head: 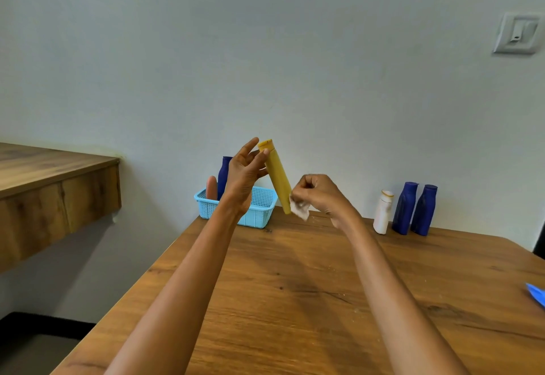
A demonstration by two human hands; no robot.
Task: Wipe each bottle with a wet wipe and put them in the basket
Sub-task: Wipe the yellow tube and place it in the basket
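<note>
Holding a yellow bottle [276, 176] tilted in mid-air above the far edge of the wooden bench [295, 286], cap end up and leaning left, base end down and to the right. Left hand [243, 177] steadying the upper part, thumb and fingertips pinching the bottle near the cap, remaining fingers spread loosely. Right hand [320, 194] curling into a closed grip around a crumpled white wet wipe [300, 208], pressing it against the bottle's lower end. Sitting behind the left hand, at the bench's far left corner against the wall: a light-blue perforated basket [261, 206], already containing a dark-blue bottle [224, 174] standing upright and a peach-coloured bottle [211, 187] beside it. Standing to the right along the wall, well apart from the basket: a white bottle [383, 212], then two dark-blue bottles [405, 208] [424, 210], all close together in a row. Showing at the right edge of the bench: part of a blue item [536, 293], too cropped to identify. Showing on the wall at upper right: a white switch plate [517, 34].
</note>
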